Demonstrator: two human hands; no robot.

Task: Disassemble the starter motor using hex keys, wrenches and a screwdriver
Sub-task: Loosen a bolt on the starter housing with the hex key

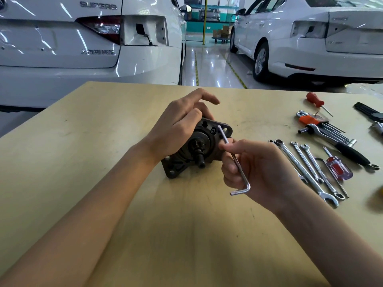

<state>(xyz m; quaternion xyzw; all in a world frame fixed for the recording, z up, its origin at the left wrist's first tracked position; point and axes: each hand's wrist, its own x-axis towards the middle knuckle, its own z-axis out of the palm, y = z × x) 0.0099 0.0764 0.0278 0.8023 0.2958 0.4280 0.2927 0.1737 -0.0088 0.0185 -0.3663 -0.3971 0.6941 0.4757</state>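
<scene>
The dark metal starter motor (202, 141) lies on the wooden table (103, 141), its flange and pinion shaft facing me. My left hand (178, 129) grips its upper body, fingers curled over the top and hiding the rear of the housing. My right hand (255, 170) pinches a silver L-shaped hex key (240, 168) along its long arm. The key's straight tip reaches up to the flange close to a small dark bolt (213, 131); whether it sits in a socket I cannot tell. The short bent end points left below my fingers.
To the right lie several combination wrenches (306, 168), a red-handled screwdriver (337, 168), a black-handled socket wrench (339, 146), an orange hex key set (310, 120), a small red screwdriver (316, 101) and black tools (369, 111) at the edge. Two white cars (83, 48) stand beyond the table.
</scene>
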